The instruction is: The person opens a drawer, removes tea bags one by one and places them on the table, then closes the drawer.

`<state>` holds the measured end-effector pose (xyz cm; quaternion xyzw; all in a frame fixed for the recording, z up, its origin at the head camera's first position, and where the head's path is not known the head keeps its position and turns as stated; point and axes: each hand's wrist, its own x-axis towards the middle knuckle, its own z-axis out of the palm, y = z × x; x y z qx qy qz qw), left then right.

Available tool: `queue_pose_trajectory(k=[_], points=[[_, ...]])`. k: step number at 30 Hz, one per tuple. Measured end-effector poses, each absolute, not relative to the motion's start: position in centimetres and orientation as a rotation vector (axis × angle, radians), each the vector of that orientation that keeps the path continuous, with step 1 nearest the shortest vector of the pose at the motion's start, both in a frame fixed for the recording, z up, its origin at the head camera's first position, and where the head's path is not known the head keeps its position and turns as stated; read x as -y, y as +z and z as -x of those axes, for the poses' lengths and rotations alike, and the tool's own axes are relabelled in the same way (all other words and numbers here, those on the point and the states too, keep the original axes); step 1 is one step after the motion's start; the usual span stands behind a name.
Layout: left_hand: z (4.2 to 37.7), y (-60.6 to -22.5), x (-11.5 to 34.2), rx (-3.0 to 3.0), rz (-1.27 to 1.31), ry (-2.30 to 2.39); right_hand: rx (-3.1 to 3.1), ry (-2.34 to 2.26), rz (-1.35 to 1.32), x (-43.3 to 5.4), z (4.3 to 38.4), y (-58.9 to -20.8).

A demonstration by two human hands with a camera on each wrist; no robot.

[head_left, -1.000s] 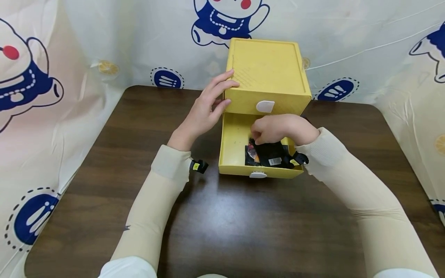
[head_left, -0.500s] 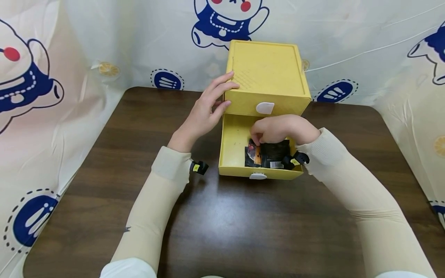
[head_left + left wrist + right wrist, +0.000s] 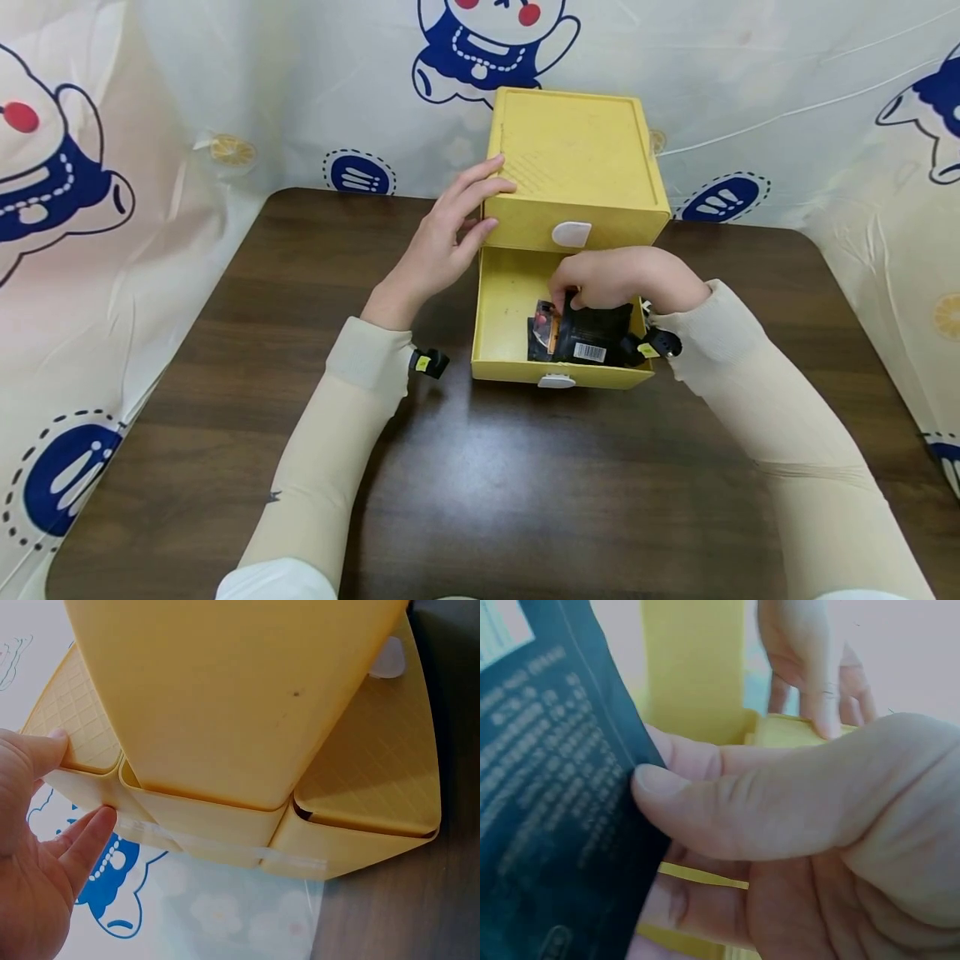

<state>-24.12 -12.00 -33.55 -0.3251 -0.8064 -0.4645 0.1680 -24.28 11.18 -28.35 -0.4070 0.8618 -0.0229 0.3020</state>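
A yellow two-drawer box (image 3: 577, 146) stands at the back of the table, its lower drawer (image 3: 498, 333) pulled out. My left hand (image 3: 435, 242) rests on the box's upper left edge with fingers extended; in the left wrist view its thumb and fingers touch two faces at a corner. Over the drawer, my right hand (image 3: 622, 275) pinches the upper edge of a flat black packet (image 3: 600, 329). White print and a barcode label show on this packet (image 3: 562, 795) in the right wrist view. A packet with a coloured picture (image 3: 546, 325) lies left of it, partly covered.
The closed upper drawer (image 3: 525, 223), with a white tab handle (image 3: 572, 234), overhangs the back of the open one. A printed curtain (image 3: 300, 100) hangs right behind the dark wooden table (image 3: 480, 492). Black wrist cameras sit at both cuffs.
A second ago the right hand held a black packet; half a second ago its fingers were at the coloured one. Now it has shifted right and pinches the black packet, tilted. Left hand unmoved.
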Motion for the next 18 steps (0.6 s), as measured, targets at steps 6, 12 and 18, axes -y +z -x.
queue_pose_trajectory(k=[6,12,18], points=[[24.1,-33.6,12.0,2.293,0.924,-1.319,-2.425,-0.249,1.11,-12.7,23.4,-27.3],[24.2,-33.6,11.9,2.295,0.92,-1.319,-2.53,-0.505,1.079,-14.8,22.3,-26.3],[24.3,-33.6,11.8,2.293,0.92,-1.32,-2.659,-0.769,0.972,-18.5,21.2,-26.0]])
